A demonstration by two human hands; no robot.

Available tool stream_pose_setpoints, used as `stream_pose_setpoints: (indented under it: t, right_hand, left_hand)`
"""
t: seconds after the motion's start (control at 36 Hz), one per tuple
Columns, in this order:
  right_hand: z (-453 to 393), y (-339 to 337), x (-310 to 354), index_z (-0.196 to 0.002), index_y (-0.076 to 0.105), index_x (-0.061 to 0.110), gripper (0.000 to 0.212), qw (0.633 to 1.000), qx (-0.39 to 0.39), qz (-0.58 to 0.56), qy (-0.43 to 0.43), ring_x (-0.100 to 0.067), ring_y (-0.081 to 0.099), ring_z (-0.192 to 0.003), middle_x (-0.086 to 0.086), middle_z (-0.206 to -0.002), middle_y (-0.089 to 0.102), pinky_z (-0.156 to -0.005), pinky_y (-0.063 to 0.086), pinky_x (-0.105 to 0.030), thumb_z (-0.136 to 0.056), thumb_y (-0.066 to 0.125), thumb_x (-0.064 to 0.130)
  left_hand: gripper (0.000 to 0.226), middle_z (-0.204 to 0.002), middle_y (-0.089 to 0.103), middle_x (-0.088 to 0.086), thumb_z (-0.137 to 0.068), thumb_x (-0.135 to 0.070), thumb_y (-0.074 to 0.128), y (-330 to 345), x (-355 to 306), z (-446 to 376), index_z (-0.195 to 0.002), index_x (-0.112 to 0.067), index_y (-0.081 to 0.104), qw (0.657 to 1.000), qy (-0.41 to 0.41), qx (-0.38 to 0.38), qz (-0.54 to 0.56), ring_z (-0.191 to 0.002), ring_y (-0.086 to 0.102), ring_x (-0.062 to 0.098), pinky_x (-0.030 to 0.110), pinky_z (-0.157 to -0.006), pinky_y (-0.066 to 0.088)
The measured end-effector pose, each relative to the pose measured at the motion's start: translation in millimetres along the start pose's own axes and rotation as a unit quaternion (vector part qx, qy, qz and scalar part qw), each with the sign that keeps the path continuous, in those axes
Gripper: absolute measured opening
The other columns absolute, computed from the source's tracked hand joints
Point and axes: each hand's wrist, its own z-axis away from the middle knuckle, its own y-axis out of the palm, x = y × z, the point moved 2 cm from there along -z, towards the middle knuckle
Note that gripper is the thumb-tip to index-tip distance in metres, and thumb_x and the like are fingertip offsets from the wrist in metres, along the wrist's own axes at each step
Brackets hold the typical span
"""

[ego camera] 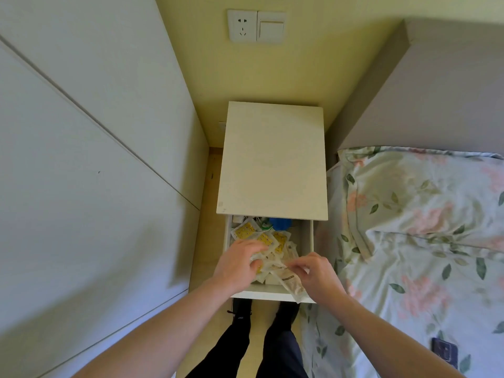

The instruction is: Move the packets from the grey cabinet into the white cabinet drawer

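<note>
From the head camera we look straight down on the white cabinet (272, 156), its top surface bare and pale, and its drawer (268, 293) pulled out toward us. Inside the drawer we see a loose heap of packets (261, 240), several with yellow printed faces, overlapping one another toward the left and middle. At the back of the drawer sits a blue object (281, 223), half tucked under the cabinet top, beside some thin green cord.

Our left hand (240, 264) is down on the heap, palm over the pile, its fingers (255, 245) spread fairly wide and lightly bent onto the packets; whether they actually pinch one we cannot tell. Our right hand (317, 274) is at the drawer's front right corner, fingers narrowed to a pinch on a clear packet (290, 282) that slants down across the drawer's front edge, its lower end hanging over the rim.

Both bare forearms reach in from the bottom of the view. Below the drawer we see dark trousers and black shoes (241, 313) on the pale floor. To the left stands a tall white panelled wall of doors (90, 159). To the right is the bed (425, 241) with floral bedding, and a dark phone (444, 351) lies on it near the lower corner. High on the yellow wall are a socket (242, 25) and a switch (271, 26) side by side.
</note>
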Motion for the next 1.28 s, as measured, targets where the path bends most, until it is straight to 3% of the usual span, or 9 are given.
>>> stream_pose_setpoints:
  t: [0.11,0.25,0.36,0.64,0.72,0.86,1.0,1.19,1.28]
  right_hand:
    - [4,-3,0,-0.105,0.078,0.033,0.018,1.000,0.003,-0.005,0.003,-0.003,0.059,-0.093,0.016,-0.096,0.061,-0.089,0.046,-0.019,-0.095,0.067,0.024]
    - [6,-4,-1,-0.103,0.078,0.036,0.017,0.999,-0.016,-0.033,0.027,-0.002,0.061,-0.091,0.015,-0.096,0.063,-0.087,0.046,-0.018,-0.094,0.068,0.026]
    - [5,-1,3,-0.107,0.077,0.036,0.018,0.997,-0.040,-0.048,0.034,-0.002,0.059,-0.089,0.015,-0.094,0.061,-0.084,0.044,-0.016,-0.096,0.066,0.026]
    - [12,0,-6,-0.108,0.078,0.032,0.019,0.992,-0.088,-0.049,0.082,-0.002,0.057,-0.088,0.016,-0.094,0.061,-0.087,0.045,-0.021,-0.097,0.064,0.026]
    - [15,-3,-12,-0.106,0.078,0.036,0.019,0.989,-0.081,-0.040,0.114,-0.009,0.063,-0.097,0.009,-0.100,0.067,-0.086,0.048,-0.018,-0.098,0.062,0.029]
    - [25,-14,-7,-0.112,0.074,0.040,0.023,0.985,-0.077,-0.011,0.153,-0.001,0.044,-0.084,0.008,-0.109,0.067,-0.069,0.021,0.012,-0.102,0.054,0.035]
    - [34,-18,-10,-0.114,0.075,0.030,0.022,0.986,-0.072,-0.034,0.144,0.009,0.043,-0.072,0.006,-0.112,0.072,-0.069,0.019,0.013,-0.101,0.057,0.029]
    - [37,-17,-7,-0.119,0.073,0.025,0.025,0.985,-0.055,-0.050,0.155,0.018,0.034,-0.070,0.008,-0.115,0.071,-0.065,0.019,0.015,-0.103,0.054,0.025]
    - [22,-3,-12,-0.112,0.075,0.027,0.021,0.983,-0.054,-0.066,0.162,0.003,0.062,-0.092,0.011,-0.106,0.071,-0.074,0.035,0.003,-0.101,0.057,0.024]
  left_hand:
    - [0.013,-0.114,0.068,-0.016,-0.093,-0.033,0.067,8,-6,-11,-0.103,-0.037,0.073,1.000,-0.013,0.015,-0.019,-0.116,0.056,0.008,0.034,-0.096,0.052]
    - [0.014,-0.107,0.070,-0.020,-0.098,-0.031,0.060,12,-8,-13,-0.104,-0.032,0.072,0.999,-0.022,0.022,-0.019,-0.063,0.055,-0.005,0.017,-0.064,0.047]
    - [0.014,-0.100,0.071,-0.019,-0.100,-0.029,0.057,16,-6,-10,-0.104,-0.031,0.070,1.000,-0.030,0.004,0.001,-0.085,0.065,-0.001,0.026,-0.075,0.058]
    - [0.015,-0.076,0.065,-0.013,-0.101,-0.026,0.054,14,13,-14,-0.089,-0.030,0.061,0.983,-0.143,-0.094,0.063,-0.064,0.061,0.004,0.032,-0.057,0.057]
    - [0.015,-0.080,0.067,-0.015,-0.101,-0.025,0.055,14,17,-17,-0.088,-0.029,0.062,0.982,-0.153,-0.084,0.071,-0.069,0.063,0.004,0.036,-0.063,0.059]
    - [0.007,-0.104,0.070,-0.016,-0.099,-0.031,0.060,17,20,-25,-0.104,-0.030,0.064,0.979,-0.168,-0.038,0.106,-0.087,0.065,0.003,0.030,-0.077,0.058]
    - [0.041,-0.124,0.063,-0.014,-0.096,-0.035,0.063,19,32,-22,-0.135,-0.027,0.053,0.976,-0.196,0.022,0.089,-0.102,0.063,0.006,0.028,-0.090,0.054]
    - [0.023,-0.108,0.063,-0.017,-0.096,-0.033,0.062,19,53,-2,-0.119,-0.028,0.060,0.972,-0.217,0.045,0.074,-0.086,0.060,-0.003,0.015,-0.065,0.046]
    - [0.015,-0.109,0.063,-0.016,-0.098,-0.035,0.059,18,60,7,-0.112,-0.031,0.060,0.970,-0.224,0.046,0.078,-0.092,0.060,0.003,0.020,-0.072,0.050]
